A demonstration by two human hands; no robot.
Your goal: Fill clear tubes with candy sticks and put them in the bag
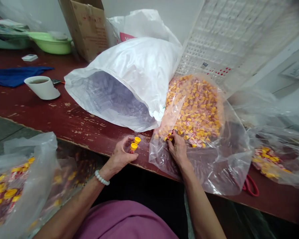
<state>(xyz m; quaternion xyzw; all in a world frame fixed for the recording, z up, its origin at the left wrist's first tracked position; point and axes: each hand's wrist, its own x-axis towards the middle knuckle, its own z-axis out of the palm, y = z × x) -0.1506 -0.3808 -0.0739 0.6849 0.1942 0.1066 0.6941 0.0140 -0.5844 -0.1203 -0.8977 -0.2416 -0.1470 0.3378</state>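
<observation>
My left hand [122, 153], with a pale bead bracelet at the wrist, is closed around two small clear tubes with yellow caps [134, 146], held upright near the table's front edge. My right hand [177, 148] reaches into the mouth of a clear plastic bag [209, 166] full of small red-and-yellow capped pieces [196, 109]. Its thumb and fingers pinch one small red-and-yellow piece [173, 132], partly hidden by the fingers. Behind my left hand lies a big white sack [139, 63], its mouth open towards me, with many clear tubes [109, 96] inside.
On the dark red table [72, 121] stand a white cup of dark liquid [43, 89], a blue cloth [15, 75], a green basin [52, 44] and a cardboard box [89, 30]. A white crate [214, 39] leans behind. Red-handled scissors [251, 186] lie right. Filled tubes [8, 196] sit in a bag lower left.
</observation>
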